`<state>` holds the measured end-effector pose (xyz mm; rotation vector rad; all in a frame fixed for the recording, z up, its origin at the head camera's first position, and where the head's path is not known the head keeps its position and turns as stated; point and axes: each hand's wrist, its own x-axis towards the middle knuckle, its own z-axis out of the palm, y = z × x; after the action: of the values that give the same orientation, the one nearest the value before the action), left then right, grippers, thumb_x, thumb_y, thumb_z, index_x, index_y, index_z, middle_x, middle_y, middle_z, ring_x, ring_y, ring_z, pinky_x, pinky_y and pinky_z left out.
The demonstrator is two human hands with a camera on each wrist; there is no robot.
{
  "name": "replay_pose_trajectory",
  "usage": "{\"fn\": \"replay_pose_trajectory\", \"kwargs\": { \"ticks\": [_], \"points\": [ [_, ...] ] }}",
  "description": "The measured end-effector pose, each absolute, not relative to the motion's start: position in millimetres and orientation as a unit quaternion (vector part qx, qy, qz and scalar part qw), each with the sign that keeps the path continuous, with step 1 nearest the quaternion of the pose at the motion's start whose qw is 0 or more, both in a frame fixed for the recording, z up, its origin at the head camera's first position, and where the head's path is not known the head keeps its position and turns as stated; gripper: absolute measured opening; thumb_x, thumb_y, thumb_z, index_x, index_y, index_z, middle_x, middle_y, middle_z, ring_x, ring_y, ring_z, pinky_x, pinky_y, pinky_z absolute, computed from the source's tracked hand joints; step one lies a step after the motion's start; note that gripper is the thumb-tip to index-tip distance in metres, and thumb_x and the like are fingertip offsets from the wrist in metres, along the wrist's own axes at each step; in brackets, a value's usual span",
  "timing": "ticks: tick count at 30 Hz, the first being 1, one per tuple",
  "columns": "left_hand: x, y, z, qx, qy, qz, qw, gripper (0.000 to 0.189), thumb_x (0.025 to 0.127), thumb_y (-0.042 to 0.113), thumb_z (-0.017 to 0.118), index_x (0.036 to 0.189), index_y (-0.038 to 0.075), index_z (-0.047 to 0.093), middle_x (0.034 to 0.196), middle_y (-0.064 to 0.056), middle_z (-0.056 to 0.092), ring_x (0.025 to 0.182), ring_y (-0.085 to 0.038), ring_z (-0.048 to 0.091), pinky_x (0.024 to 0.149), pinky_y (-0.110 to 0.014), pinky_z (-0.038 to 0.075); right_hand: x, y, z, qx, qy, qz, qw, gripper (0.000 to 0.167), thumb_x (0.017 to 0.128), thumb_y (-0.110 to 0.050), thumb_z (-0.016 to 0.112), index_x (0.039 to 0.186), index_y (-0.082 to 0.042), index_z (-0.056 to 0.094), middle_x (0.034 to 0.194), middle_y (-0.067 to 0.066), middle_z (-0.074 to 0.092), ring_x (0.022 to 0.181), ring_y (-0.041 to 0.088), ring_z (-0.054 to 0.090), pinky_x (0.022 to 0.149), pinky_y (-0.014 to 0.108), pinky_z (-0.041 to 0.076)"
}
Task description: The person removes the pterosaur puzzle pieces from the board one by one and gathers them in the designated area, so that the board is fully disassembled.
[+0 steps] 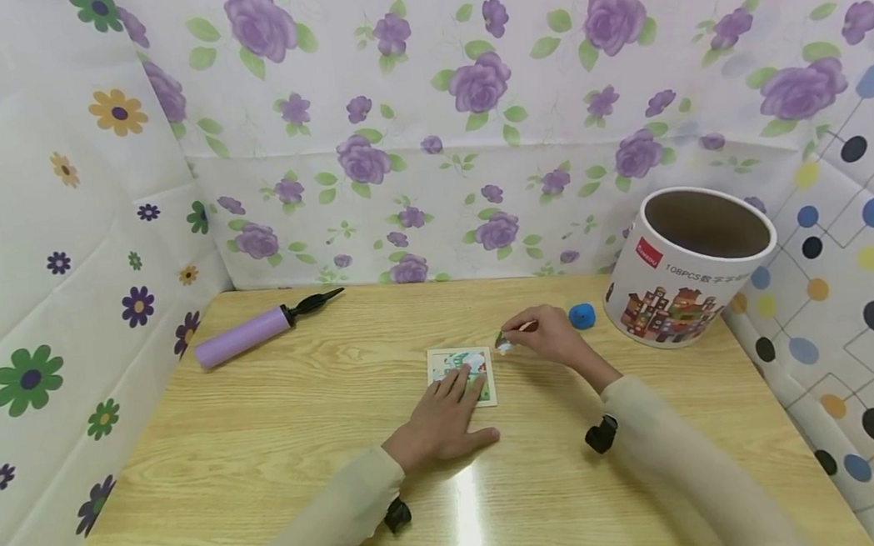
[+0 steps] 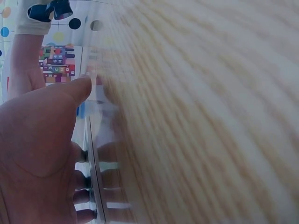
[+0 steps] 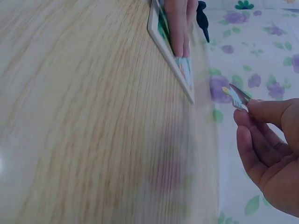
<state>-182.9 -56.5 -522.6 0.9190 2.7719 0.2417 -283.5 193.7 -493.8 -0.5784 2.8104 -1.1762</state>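
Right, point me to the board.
In the head view, the board lies centrally on the table, partly under the left hand, left of the right hand.

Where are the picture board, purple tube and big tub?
Picture board (image 1: 445, 352), head view: pale top rim.
Purple tube (image 1: 242, 337), head view: middle of its side.
Big tub (image 1: 678, 282), head view: printed front wall.

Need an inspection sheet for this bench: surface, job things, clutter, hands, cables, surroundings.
Surface: wood-grain table, glare near the front.
Job things: puzzle flat on table; small piece held off it.
Clutter: purple pump at left; tub at right, small blue object beside it.
Hands: left hand rests fingers on puzzle; right hand pinches piece.
Cables: nothing seen.
Surroundings: flowered sheets behind and left, dotted sheet right.
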Motion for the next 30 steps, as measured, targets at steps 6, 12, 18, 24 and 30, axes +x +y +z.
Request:
{"fn": "replay_pose_trajectory", "kwargs": {
  "ticks": [6,12,18,24,30],
  "points": [
    [-183.0,-57.6,-523.4,0.315,0.940,0.079,0.102,0.090,0.101,0.070,0.038,0.165,0.011,0.018,0.170,-0.019,0.011,0.157,-0.035,0.015,0.122,-0.054,0.025,-282.4,208.3,-499.1,-0.193,0.905,-0.378,0.027,0.014,0.096,-0.016,0.074,0.107,-0.012,0.082,0.105,0.006,0.077,0.087,0.019,0.073,0.080,0.040,0.061],
    [-182.8,-58.2,-522.4,0.316,0.940,0.081,0.101,0.090,0.101,0.070,0.038,0.165,0.010,0.018,0.170,-0.019,0.011,0.156,-0.036,0.015,0.121,-0.055,0.025,-286.5,212.1,-512.9,-0.182,0.908,-0.375,0.046,0.012,0.096,-0.017,0.073,0.104,-0.015,0.082,0.102,0.003,0.077,0.089,0.017,0.072,0.078,0.038,0.061],
    [-182.0,-57.3,-521.7,0.316,0.940,0.081,0.102,0.090,0.101,0.070,0.039,0.165,0.011,0.018,0.170,-0.019,0.011,0.156,-0.035,0.015,0.121,-0.055,0.025,-290.5,211.6,-524.7,-0.180,0.910,-0.369,0.053,0.012,0.096,-0.019,0.074,0.104,-0.015,0.082,0.102,0.002,0.077,0.088,0.016,0.071,0.077,0.037,0.060],
    [-182.3,-57.2,-523.8,0.316,0.941,0.074,0.098,0.090,0.101,0.070,0.039,0.165,0.011,0.018,0.170,-0.019,0.012,0.156,-0.034,0.016,0.121,-0.055,0.026,-294.7,209.0,-531.3,-0.187,0.918,-0.347,0.038,0.010,0.093,-0.019,0.077,0.100,-0.015,0.083,0.100,0.002,0.079,0.085,0.015,0.070,0.075,0.037,0.059],
    [-182.9,-57.4,-522.9,0.315,0.941,0.069,0.100,0.090,0.101,0.070,0.038,0.165,0.011,0.017,0.170,-0.019,0.012,0.156,-0.035,0.016,0.122,-0.054,0.025,-300.1,207.4,-537.3,-0.188,0.923,-0.333,0.041,0.008,0.093,-0.018,0.077,0.097,-0.016,0.084,0.100,0.002,0.078,0.085,0.014,0.069,0.075,0.036,0.058]
  ]
}}
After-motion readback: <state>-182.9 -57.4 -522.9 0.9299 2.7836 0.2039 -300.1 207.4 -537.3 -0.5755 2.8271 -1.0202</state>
